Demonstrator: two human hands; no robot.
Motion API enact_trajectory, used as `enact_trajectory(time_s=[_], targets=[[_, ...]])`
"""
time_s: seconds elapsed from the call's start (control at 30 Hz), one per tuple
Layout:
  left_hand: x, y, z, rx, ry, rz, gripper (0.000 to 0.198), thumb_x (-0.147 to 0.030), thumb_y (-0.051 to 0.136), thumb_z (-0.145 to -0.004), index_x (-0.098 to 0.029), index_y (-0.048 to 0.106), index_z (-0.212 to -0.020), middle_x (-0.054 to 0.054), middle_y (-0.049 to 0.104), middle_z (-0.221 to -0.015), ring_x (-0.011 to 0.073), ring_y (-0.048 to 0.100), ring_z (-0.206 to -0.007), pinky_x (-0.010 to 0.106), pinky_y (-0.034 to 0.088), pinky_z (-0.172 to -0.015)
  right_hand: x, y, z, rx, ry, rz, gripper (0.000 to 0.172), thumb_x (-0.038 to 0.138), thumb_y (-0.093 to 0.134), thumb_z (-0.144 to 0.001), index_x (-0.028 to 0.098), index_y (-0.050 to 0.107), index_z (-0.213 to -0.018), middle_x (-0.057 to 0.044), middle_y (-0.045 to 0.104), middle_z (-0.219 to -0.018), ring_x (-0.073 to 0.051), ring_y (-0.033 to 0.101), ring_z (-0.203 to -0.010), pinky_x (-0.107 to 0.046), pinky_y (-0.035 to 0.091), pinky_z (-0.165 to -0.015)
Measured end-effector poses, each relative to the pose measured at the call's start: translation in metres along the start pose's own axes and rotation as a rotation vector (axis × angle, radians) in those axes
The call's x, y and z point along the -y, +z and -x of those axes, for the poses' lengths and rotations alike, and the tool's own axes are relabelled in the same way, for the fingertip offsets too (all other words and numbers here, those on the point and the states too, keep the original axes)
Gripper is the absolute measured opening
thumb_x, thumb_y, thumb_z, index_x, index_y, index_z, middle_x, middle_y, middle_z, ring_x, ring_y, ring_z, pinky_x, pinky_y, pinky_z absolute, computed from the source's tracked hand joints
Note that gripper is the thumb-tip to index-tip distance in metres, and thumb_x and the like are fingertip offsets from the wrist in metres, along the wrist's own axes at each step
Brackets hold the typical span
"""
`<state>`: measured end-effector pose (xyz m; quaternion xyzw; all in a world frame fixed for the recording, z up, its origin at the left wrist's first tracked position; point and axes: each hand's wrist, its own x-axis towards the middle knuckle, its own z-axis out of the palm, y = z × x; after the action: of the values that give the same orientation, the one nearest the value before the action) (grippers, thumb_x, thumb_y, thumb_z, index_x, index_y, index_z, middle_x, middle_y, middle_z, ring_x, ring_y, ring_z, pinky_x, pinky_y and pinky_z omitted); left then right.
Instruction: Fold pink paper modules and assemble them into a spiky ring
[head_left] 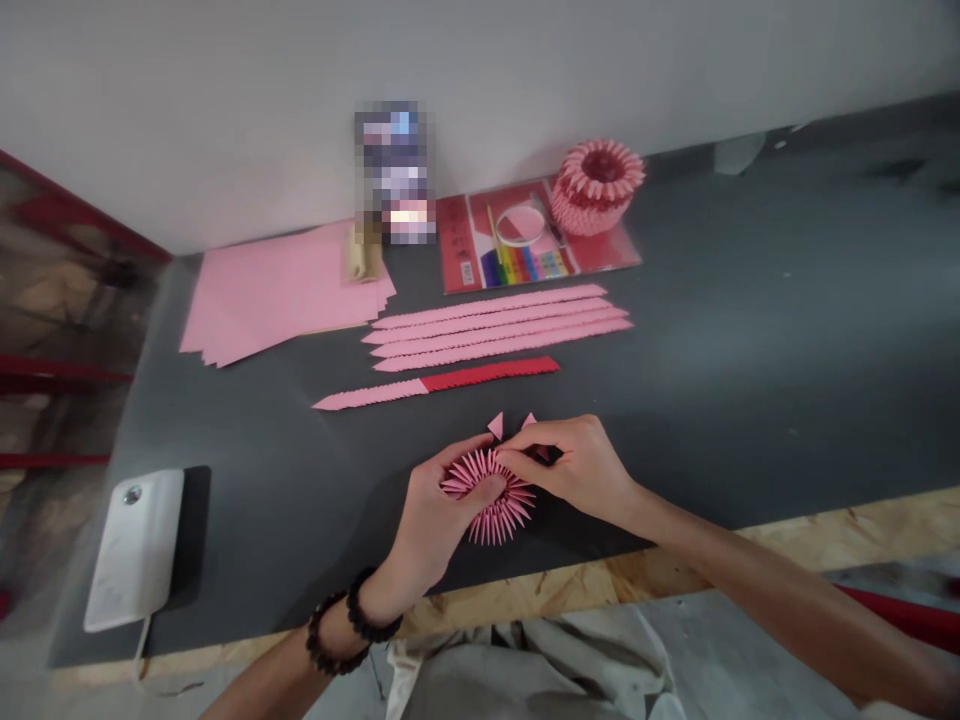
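Observation:
A spiky ring of pink folded paper pieces [501,525] is in my left hand [435,510], whose thumb lies over its middle and whose fingers go behind its far left rim. At the ring's upper right edge, my right hand [574,465] pinches a pink folded paper piece with thumb and forefinger; the fingertips partly cover it, and I cannot tell whether it is seated in the ring. Just beyond the hands lies a small pink paper triangle [496,426], and another triangle [530,419] shows behind my right fingers.
Beyond lie several pink interlocked strips [487,333] and a pink-and-red strip [487,376]. Behind are pink sheets [262,285], a tape dispenser [364,255], a blurred screen [397,175], a red craft packet [465,240] and a pink paper vase shape [596,190]. A white corded device [139,550] sits left.

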<state>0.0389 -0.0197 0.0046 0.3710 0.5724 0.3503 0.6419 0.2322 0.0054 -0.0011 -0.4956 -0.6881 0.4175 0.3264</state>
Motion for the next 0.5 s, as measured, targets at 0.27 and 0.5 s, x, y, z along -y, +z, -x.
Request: enact_trajectory(time_s=[0.27,0.5], targets=[[-0.004,-0.001,0.000,0.008,-0.081,0.222,0.036,-0.038,0.088,-0.076,-0.015,0.081,-0.103,0.008,0.080,-0.098,0.0213,0.072,-0.089,0.031,0.057,-0.086,-0.013,-0.039,-0.014,0.107,-0.159,0.256,0.030,0.038,0.080,-0.088,0.026,0.077,-0.115,-0.004,0.077,-0.103,-0.020,0.072,-0.093,-0.031,0.055,-0.082],[-0.010,-0.006,-0.003,-0.018,-0.148,0.452,0.027,-0.028,0.081,-0.075,-0.015,0.078,-0.098,0.007,0.078,-0.097,0.0210,0.072,-0.090,0.028,0.056,-0.081,-0.027,-0.054,-0.014,0.310,-0.174,0.476,0.029,0.028,0.080,-0.085,0.026,0.073,-0.114,-0.005,0.069,-0.118,-0.019,0.071,-0.087,-0.033,0.057,-0.081]])
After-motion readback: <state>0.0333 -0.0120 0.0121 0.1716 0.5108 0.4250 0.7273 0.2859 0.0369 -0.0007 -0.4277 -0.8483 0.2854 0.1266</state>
